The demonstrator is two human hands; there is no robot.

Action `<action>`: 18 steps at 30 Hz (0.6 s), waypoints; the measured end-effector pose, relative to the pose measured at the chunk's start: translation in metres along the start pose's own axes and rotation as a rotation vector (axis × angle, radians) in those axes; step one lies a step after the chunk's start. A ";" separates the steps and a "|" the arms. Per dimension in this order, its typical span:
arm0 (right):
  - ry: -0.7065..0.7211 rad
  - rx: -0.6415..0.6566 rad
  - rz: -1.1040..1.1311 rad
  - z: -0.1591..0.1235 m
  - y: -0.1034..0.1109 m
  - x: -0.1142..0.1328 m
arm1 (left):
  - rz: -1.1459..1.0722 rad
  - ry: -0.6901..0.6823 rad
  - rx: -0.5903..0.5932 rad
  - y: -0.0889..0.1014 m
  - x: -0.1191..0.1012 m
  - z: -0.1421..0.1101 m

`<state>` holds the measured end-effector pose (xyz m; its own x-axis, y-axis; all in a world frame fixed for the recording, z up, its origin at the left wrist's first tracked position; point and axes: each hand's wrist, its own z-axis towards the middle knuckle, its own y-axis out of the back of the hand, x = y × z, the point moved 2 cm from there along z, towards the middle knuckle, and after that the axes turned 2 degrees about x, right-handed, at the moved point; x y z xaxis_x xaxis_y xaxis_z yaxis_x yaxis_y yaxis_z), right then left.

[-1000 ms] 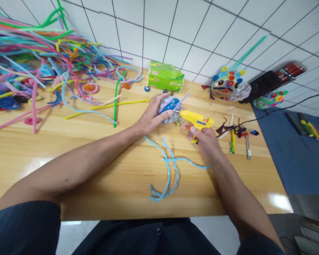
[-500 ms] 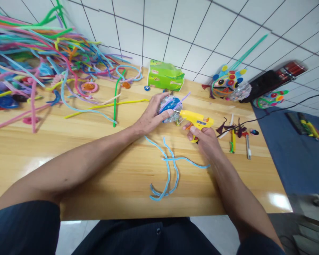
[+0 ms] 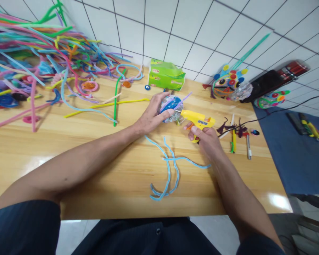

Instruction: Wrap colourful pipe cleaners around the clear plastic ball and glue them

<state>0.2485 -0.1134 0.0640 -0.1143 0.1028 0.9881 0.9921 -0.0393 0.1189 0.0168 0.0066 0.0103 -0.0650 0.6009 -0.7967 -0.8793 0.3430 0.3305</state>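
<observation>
Toward the tabletop's (image 3: 108, 180) back edge, the left hand (image 3: 157, 110) grasps the blue-and-clear craft piece (image 3: 172, 103), apparently steadying it. The right hand (image 3: 204, 137) wraps around the yellow glue gun (image 3: 196, 117), presumably to aim its tip there; whether they touch is unclear. Blue pipe cleaners (image 3: 169, 173) lie toward the near edge. A green packet (image 3: 164, 76) hems in the far side; the cord (image 3: 289, 109) crosses the right edge.

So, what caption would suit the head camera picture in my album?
Left hand holds a shiny blue craft piece while the right hand aims a yellow glue gun at it.
</observation>
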 end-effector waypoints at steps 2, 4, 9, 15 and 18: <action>-0.004 -0.005 -0.011 -0.001 0.002 0.000 | 0.003 0.004 0.000 0.000 0.000 0.000; 0.001 -0.018 -0.026 -0.001 0.004 -0.001 | 0.005 0.002 -0.003 0.000 0.000 0.000; 0.008 -0.022 -0.007 -0.003 0.007 -0.003 | 0.005 -0.008 -0.008 0.000 0.002 0.000; -0.002 -0.003 0.018 -0.001 0.005 -0.003 | 0.007 -0.032 -0.004 0.000 0.005 0.000; 0.000 -0.003 0.008 0.000 0.005 -0.004 | 0.005 -0.035 -0.006 0.000 0.006 0.000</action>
<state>0.2544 -0.1136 0.0607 -0.1064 0.1021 0.9891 0.9929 -0.0429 0.1113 0.0166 0.0103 0.0059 -0.0533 0.6277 -0.7767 -0.8818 0.3354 0.3316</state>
